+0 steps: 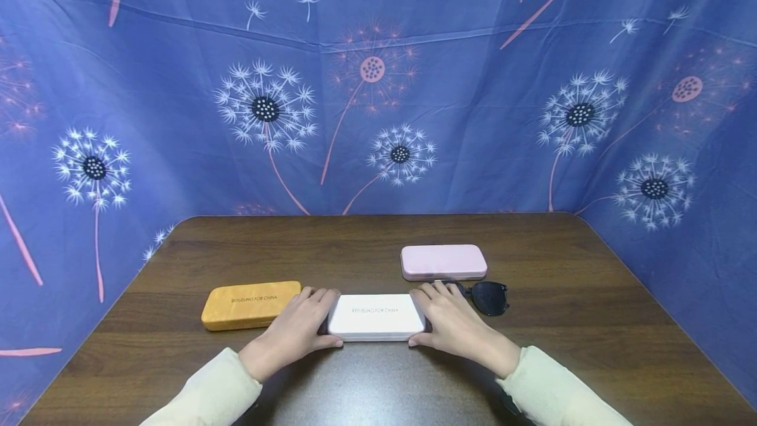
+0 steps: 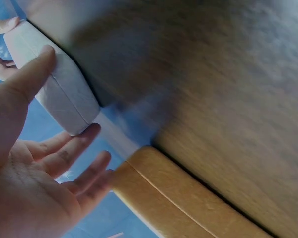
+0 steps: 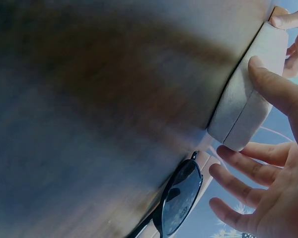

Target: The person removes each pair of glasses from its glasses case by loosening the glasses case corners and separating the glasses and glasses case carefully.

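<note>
A white glasses case (image 1: 376, 318) with dark lettering lies closed on the table between the two hands. My left hand (image 1: 298, 322) holds its left end, thumb along the near side and fingers toward the far side. At the opposite end, my right hand (image 1: 451, 321) grips the case the same way. In the left wrist view the thumb presses the case's seamed side (image 2: 64, 82), and the outer fingers spread off it. The right wrist view shows that thumb on the white case (image 3: 243, 109) too. Behind the right hand, black sunglasses (image 1: 489, 298) are partly hidden.
A yellow glasses case (image 1: 251, 306) lies just left of the left hand. Beyond the sunglasses sits a pink glasses case (image 1: 443, 261). The brown wooden table (image 1: 331, 252) ends at a blue dandelion-print cloth (image 1: 461, 117) behind and at both sides.
</note>
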`<state>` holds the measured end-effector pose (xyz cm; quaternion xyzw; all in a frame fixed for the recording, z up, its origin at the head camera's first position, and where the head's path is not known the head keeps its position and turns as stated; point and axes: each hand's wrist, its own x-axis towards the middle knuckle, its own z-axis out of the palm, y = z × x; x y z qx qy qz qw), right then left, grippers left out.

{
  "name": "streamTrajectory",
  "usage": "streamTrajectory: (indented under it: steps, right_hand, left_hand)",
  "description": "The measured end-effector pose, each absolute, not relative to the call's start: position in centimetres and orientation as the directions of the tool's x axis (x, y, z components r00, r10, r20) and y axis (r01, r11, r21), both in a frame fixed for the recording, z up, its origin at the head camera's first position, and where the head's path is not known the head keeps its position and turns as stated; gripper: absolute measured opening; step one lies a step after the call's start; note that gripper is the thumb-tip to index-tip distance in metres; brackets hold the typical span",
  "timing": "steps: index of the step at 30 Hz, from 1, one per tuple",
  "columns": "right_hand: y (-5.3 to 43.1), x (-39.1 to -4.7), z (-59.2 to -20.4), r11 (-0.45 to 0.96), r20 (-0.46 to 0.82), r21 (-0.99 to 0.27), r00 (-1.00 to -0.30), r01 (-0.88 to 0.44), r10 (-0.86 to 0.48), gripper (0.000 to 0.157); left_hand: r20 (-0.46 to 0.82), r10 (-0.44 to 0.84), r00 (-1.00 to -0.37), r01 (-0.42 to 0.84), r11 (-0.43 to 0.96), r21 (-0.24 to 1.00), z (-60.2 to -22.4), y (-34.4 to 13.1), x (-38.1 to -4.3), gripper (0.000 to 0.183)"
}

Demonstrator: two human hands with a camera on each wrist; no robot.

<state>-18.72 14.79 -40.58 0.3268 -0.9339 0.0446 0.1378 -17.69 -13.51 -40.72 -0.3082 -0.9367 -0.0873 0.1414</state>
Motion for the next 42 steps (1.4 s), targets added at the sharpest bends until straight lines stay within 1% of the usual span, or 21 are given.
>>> streamTrajectory:
  steps: [6, 15, 20, 31, 42]
  right_hand:
    - [14.9, -18.7, -40.6, 0.785, 0.27, -0.037, -0.763, -0.618, -0.588, 0.082]
    - [14.9, -19.0, -40.7, 0.763, 0.285, -0.025, -0.737, -0.645, -0.613, 0.079]
    - [15.1, -19.2, -40.6, 0.757, 0.279, -0.035, -0.734, -0.652, -0.619, 0.079]
    - [15.2, -19.5, -40.1, 0.743, 0.259, -0.02, -0.721, -0.669, -0.643, 0.074]
    - [15.4, -19.8, -40.3, 0.737, 0.287, -0.008, -0.708, -0.675, -0.645, 0.073]
  left_hand:
    - [0.291, 0.58, -0.761, 0.626, 0.774, 0.094, -41.0, -13.9, -18.2, 0.072]
    - [0.268, 0.574, -0.774, 0.621, 0.772, 0.138, -41.4, -14.1, -18.5, 0.074]
    - [0.279, 0.583, -0.763, 0.632, 0.763, 0.135, -41.4, -14.0, -18.4, 0.073]
    - [0.28, 0.58, -0.765, 0.627, 0.771, 0.115, -41.5, -13.9, -18.4, 0.075]
    - [0.279, 0.579, -0.766, 0.622, 0.777, 0.096, -41.6, -13.8, -18.6, 0.075]
